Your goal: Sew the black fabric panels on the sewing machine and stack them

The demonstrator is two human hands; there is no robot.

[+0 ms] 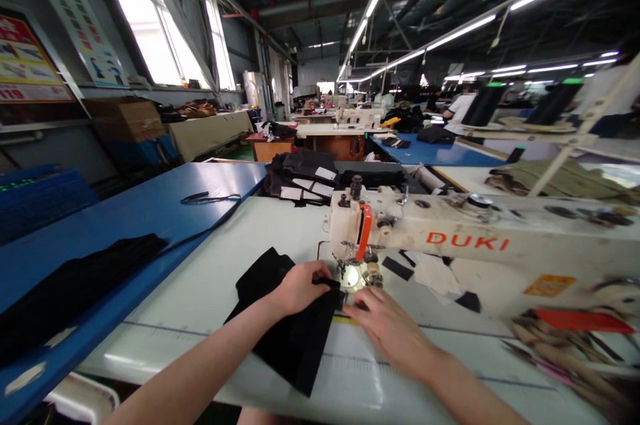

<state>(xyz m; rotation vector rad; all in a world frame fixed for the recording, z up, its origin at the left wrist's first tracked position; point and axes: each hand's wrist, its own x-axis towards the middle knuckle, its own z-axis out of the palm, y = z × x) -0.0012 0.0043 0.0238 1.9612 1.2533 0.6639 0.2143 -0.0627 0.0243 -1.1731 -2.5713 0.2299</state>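
A black fabric piece (295, 338) lies on the pale table of a sewing machine (345, 231), its lower corner reaching toward the front edge. My left hand (303, 286) is closed on the fabric's right edge, thumb and fingers pinching a folded part just left of the needle area. Close by, my right hand (383, 318) has its fingers bent together at the fabric's small end, in front of the presser foot. What its fingertips hold, if anything, is hidden. The machine's lamp lights the metal plate (352, 276) between and beyond both hands.
Small black and white scraps (435, 275) lie under the machine arm. Dark cut pieces with white labels (305, 178) are heaped behind. On the left, a blue table (175, 191) carries black fabric (80, 278) and a dark strip. Scissors and cloth (560, 345) sit at right.
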